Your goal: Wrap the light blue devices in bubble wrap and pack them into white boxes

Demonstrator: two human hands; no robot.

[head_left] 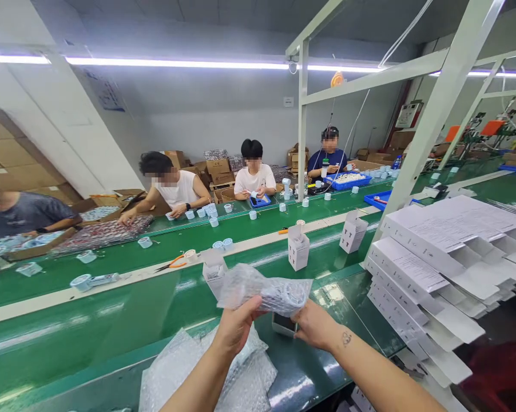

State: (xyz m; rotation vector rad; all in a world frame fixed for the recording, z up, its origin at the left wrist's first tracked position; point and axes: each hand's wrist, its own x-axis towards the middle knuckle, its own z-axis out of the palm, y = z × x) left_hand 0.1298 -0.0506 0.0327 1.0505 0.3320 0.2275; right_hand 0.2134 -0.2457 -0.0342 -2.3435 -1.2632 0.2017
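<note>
My left hand [242, 323] is closed on a clear bubble-wrap bag [262, 290], thumb on top. A pale blue and white item shows through the plastic at the bag's right end; its kind is unclear. Just below the bag, my right hand [317, 325] grips the right edge of a small white box [284, 328] with a dark inside. The bag hides part of this box and some right fingers. Flat bubble-wrap bags [198, 366] lie in a pile under my left forearm. Behind the held bag stands an open white box [214, 272] with wrapped content.
Two more white boxes [298, 252] stand beyond my hands. Stacked flattened cartons [433, 257] and a metal post [429, 114] are at right. Orange-handled pliers [172, 263] lie on the ledge. A green conveyor [124, 252] carries pale blue parts; several people sit across it.
</note>
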